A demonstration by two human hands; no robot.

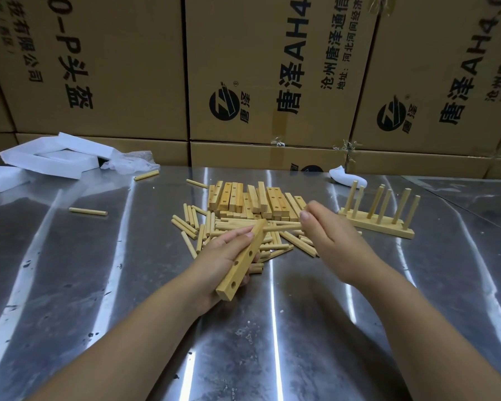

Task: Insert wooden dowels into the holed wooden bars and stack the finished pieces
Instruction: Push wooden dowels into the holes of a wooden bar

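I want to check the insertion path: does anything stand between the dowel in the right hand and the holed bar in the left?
Nothing visible does. The right hand pinches the dowel, whose tip meets the upper end of the bar that the left hand holds. Three lower holes are uncovered.

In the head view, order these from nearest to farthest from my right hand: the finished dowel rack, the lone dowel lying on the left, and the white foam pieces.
From the right hand:
1. The finished dowel rack, just to its right.
2. The lone dowel, well across on the left.
3. The white foam pieces, at the back left, farthest.
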